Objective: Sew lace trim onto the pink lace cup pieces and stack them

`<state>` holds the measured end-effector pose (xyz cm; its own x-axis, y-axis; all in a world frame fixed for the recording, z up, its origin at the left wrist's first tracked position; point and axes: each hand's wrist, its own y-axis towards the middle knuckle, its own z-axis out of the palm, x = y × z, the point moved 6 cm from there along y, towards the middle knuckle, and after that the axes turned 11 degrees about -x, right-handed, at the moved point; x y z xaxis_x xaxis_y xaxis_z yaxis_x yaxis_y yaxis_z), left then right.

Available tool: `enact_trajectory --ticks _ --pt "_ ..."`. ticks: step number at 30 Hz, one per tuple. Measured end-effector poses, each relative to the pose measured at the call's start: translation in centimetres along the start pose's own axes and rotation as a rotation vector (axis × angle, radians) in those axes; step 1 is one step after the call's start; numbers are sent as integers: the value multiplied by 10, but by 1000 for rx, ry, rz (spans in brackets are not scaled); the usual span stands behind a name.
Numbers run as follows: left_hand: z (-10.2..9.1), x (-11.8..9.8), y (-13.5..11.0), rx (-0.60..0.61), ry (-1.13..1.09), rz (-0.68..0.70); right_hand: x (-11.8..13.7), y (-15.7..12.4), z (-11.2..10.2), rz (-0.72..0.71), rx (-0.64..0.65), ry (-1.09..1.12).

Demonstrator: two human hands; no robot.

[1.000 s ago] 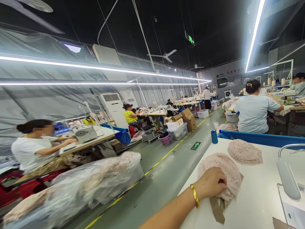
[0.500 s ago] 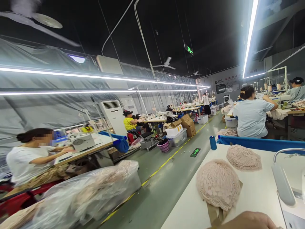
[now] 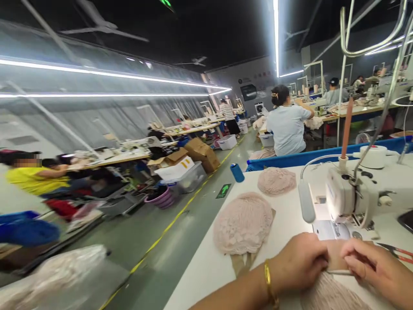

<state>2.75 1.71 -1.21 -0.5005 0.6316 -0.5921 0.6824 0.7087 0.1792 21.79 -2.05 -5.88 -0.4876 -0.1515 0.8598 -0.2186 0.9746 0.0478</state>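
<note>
My left hand (image 3: 298,262), with a gold bangle at the wrist, has its fingers curled on the left edge of a small beige fabric piece (image 3: 335,254). From the other side my right hand (image 3: 376,267) pinches the same piece between thumb and fingers. The piece lies just in front of the needle plate of a white sewing machine (image 3: 342,193). Below the hands, gathered beige lace (image 3: 338,295) runs out of the bottom of the view; whether it is joined to the piece I cannot tell. A stack of beige lace cups (image 3: 244,224) sits left of my left hand.
Another lace stack (image 3: 276,181) and a blue thread cone (image 3: 237,173) are farther back on the white table (image 3: 200,271). Red-handled snips (image 3: 398,252) lie right of the machine. A grey lamp (image 3: 306,202) hangs beside the needle area. Co-workers sit at other machines beyond the aisle.
The view has swung right, bringing the sewing machine and both hands into sight. Earlier only part of one hand showed at the bottom edge. The lace stacks appear unmoved on the table.
</note>
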Motion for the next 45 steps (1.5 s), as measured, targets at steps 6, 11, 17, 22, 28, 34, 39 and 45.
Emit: enact_trajectory --ticks 6,11,17,22,28,34,39,45 --pt "-15 -25 -18 36 -141 154 22 -15 -6 -143 134 -67" --pt "-4 -22 -22 40 -155 67 17 -20 -9 -68 218 -87" --pt "-21 -10 -15 -12 -251 -234 30 -7 -11 -105 57 -106" --pt "-17 -25 -4 10 -546 -398 33 -2 -11 -69 64 25" --pt "26 -29 -6 364 -969 -584 29 -7 -9 121 123 488" --pt "22 -26 9 233 -1024 -474 31 2 -3 133 108 660" --pt "20 -21 13 165 -871 -383 14 5 -5 148 15 600" --pt "19 -4 10 2 -720 -411 10 3 -7 134 2 334"
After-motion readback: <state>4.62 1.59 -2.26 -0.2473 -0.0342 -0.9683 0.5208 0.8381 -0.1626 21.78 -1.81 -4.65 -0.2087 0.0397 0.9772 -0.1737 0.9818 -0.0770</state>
